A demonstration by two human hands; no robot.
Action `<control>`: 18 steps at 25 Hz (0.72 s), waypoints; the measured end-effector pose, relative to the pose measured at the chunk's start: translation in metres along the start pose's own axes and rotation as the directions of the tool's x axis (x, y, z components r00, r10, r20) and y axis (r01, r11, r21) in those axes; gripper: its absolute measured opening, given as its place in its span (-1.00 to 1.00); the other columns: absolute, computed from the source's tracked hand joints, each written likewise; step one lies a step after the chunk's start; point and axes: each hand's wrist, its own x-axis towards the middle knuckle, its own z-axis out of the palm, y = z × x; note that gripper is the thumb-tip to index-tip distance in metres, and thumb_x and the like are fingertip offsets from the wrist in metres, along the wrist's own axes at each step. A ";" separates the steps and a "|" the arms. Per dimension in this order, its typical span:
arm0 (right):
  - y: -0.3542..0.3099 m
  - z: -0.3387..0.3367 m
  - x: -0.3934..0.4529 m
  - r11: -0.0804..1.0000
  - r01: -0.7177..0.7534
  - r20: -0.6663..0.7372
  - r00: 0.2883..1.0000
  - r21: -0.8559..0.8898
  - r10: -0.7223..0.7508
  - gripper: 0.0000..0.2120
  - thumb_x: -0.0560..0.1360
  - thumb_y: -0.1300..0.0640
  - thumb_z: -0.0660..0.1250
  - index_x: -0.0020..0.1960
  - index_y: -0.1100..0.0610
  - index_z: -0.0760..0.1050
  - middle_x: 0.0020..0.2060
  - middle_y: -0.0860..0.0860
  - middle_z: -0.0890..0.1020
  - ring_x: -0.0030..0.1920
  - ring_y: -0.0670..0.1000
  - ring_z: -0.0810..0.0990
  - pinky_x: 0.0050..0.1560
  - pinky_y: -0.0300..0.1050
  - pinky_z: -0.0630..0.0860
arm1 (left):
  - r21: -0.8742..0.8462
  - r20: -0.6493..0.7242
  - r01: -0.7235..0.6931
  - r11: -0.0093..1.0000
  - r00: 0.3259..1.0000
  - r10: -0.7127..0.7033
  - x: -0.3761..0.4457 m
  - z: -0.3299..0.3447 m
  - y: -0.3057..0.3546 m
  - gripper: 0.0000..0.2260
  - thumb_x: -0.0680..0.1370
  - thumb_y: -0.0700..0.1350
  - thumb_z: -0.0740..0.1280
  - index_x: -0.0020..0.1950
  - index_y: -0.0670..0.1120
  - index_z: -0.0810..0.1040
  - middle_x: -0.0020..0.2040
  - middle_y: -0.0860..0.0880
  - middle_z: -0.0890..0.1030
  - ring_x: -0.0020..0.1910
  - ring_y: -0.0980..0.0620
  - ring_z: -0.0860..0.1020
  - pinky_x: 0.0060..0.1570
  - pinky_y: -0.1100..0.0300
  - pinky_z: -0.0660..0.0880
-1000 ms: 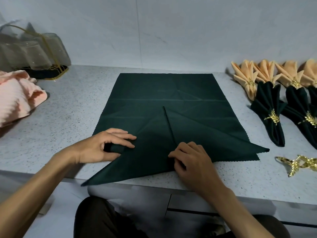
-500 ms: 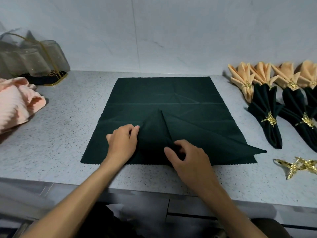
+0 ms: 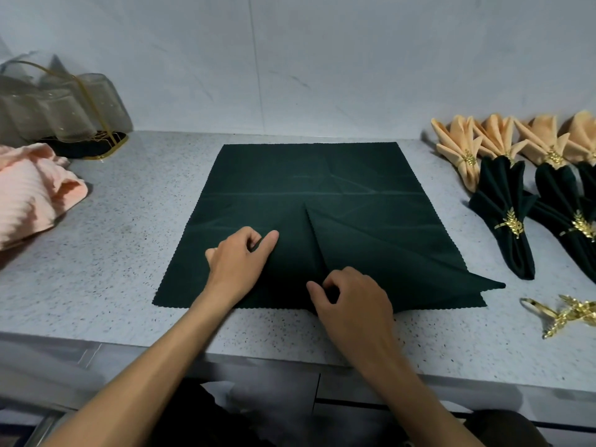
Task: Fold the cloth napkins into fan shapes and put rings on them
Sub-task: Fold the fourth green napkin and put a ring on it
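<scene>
A dark green napkin (image 3: 309, 175) lies spread on the speckled counter (image 3: 129, 253). Two flaps are folded in to a centre line, and the right flap's tip pokes out past the napkin's lower right corner. My left hand (image 3: 240, 264) rests on the left flap, its fingers bent and pinching the cloth. My right hand (image 3: 351, 304) pinches the cloth at the bottom of the centre fold. Loose gold rings (image 3: 567, 314) lie at the right front. Finished green fans (image 3: 506, 217) and peach fans (image 3: 464, 153) with gold rings lie at the right.
A crumpled pink cloth (image 3: 32, 195) lies at the far left. Behind it stands a gold wire holder with clear glasses (image 3: 61, 108). A pale wall closes the back of the counter. The counter's front edge runs just below my wrists.
The left flap's corner, which hung over the front edge a second ago, has been folded up to the centre line. My left hand moved right and forward with it; my right hand stayed at the fold's base.
</scene>
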 end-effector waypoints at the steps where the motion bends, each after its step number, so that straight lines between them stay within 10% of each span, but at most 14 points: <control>1: 0.001 0.001 0.000 1.000 0.000 0.002 1.000 -0.001 0.000 -0.69 0.55 -0.19 0.28 -0.23 0.01 0.51 -0.30 -0.13 0.49 -0.27 -0.10 0.44 -0.23 -0.18 0.39 | -0.042 0.043 0.027 0.999 0.999 -0.026 0.002 -0.002 0.000 -0.57 0.56 0.20 0.30 -0.24 -0.15 0.43 -0.35 0.02 0.45 -0.26 0.00 0.50 0.10 0.09 0.19; 8: 0.000 0.002 0.002 0.999 -0.025 0.058 0.998 -0.035 0.027 -0.69 0.59 -0.08 0.26 -0.28 0.03 0.38 -0.48 -0.10 0.44 -0.43 -0.08 0.44 -0.30 -0.14 0.36 | 0.049 0.021 -0.009 0.999 1.000 0.008 0.001 0.006 -0.002 -0.58 0.63 0.08 0.22 -0.34 -0.13 0.37 -0.42 0.00 0.42 -0.33 -0.04 0.45 0.02 0.09 0.17; 18: 0.006 0.012 0.000 0.989 0.109 -0.069 0.991 -0.105 -0.116 -0.92 0.55 0.07 0.33 -0.11 -0.02 0.44 -0.39 -0.14 0.52 -0.45 -0.10 0.45 -0.37 -0.08 0.43 | 0.409 -0.042 -0.243 0.880 0.958 0.284 0.002 0.015 0.002 -0.87 0.57 -0.09 0.32 0.10 -0.02 0.47 -0.07 0.01 0.51 -0.17 -0.06 0.48 -0.08 0.05 0.26</control>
